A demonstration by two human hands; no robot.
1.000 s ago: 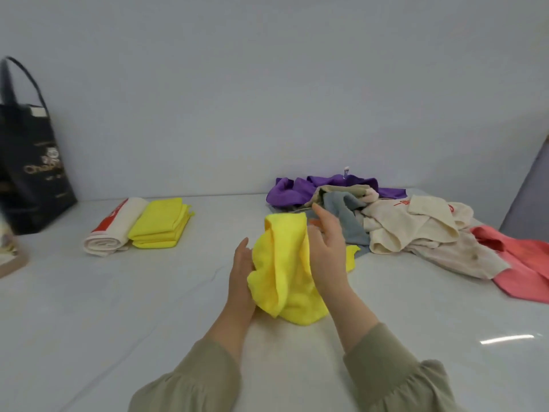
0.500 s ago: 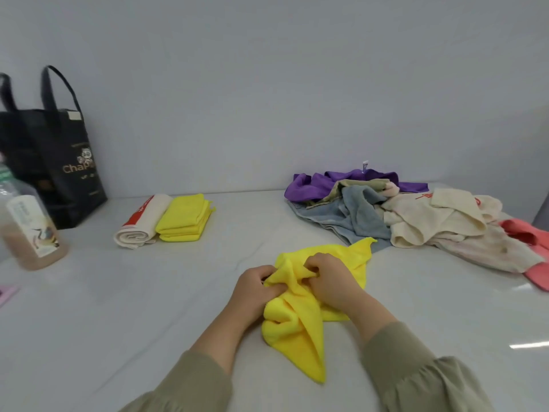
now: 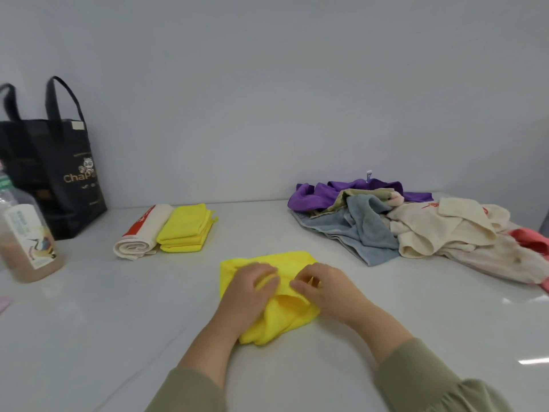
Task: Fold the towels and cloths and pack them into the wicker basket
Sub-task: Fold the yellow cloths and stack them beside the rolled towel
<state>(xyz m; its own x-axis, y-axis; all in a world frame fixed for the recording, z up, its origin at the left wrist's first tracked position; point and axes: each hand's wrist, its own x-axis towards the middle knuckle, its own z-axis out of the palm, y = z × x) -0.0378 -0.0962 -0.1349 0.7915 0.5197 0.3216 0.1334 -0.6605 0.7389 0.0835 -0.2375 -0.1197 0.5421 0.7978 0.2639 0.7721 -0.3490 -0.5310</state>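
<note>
**Both hands on yellow cloth, near edge of desk**

Yellow cloth (image 3: 286, 263) lies crumpled on the white desk (image 3: 118, 322), directly in front of the person. Left hand (image 3: 252, 289) rests on its left half and right hand (image 3: 325, 289) on its right half, fingertips close together over the middle. Grip, both hands: fingers bent and closed on folds of the cloth, with yellow showing between fingers and thumb. Both hands are slightly blurred, so finer finger detail cannot be told.

Far left: rolled white towel (image 3: 142, 236) touching a stack of folded yellow cloths (image 3: 185, 230). Far right: an unfolded heap with purple cloth (image 3: 315, 194) at the back, blue-grey towel (image 3: 365, 230), cream towels (image 3: 430, 230) and pink cloth (image 3: 531, 236) at the frame edge. A black tote bag (image 3: 59, 173) stands against the wall at left, with a bottle (image 3: 26, 242) in front of it.
</note>
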